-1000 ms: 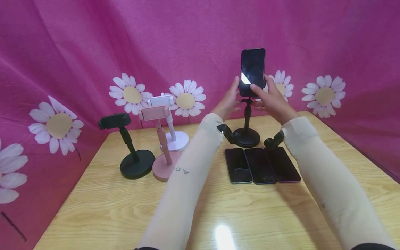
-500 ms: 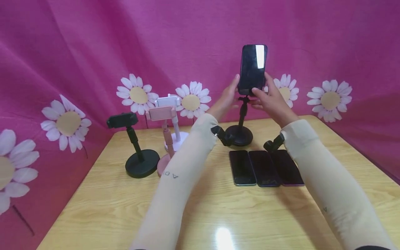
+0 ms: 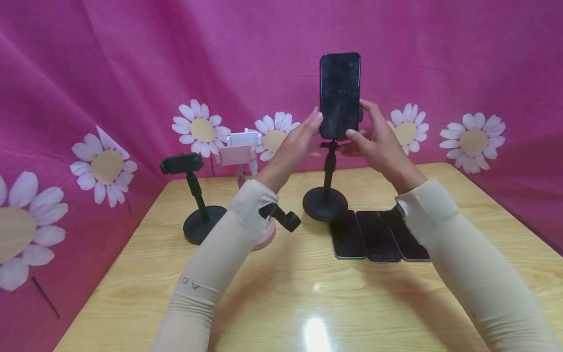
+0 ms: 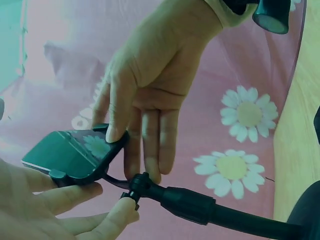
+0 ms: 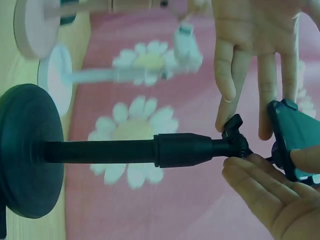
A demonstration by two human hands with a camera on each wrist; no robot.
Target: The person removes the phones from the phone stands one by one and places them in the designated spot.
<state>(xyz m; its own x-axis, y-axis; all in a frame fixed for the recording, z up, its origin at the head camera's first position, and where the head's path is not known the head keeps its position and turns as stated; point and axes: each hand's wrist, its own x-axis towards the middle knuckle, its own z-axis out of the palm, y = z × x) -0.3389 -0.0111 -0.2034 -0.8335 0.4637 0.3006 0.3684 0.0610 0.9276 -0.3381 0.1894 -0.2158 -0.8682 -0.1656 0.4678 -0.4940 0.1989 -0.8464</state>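
A black smartphone (image 3: pixel 340 95) stands upright in the clamp of a black phone stand (image 3: pixel 329 168). My right hand (image 3: pixel 378 142) pinches the phone's lower right corner, thumb on the screen and fingers behind. In the right wrist view, fingertips of this right hand (image 5: pixel 280 195) also touch the stand's joint below the clamp. My left hand (image 3: pixel 292 146) is at the opposite side, its thumb against the clamp's edge. The left wrist view shows that left hand (image 4: pixel 155 75) with its other fingers straight near the joint. The stand's round base (image 3: pixel 324 204) overlaps the top of a phone lying on the table.
Three dark phones lie side by side on the wooden table, the middle one (image 3: pixel 378 239) among them. At left stand a dark green holder (image 3: pixel 181 164), a pink holder (image 3: pixel 236 155) and a white holder (image 3: pixel 244 138). A magenta floral cloth (image 3: pixel 264 49) hangs behind.
The stand and its phone have come nearer and to the left, with both hands following. The phone's screen has turned, and its bright reflection is gone. The left arm has moved left.
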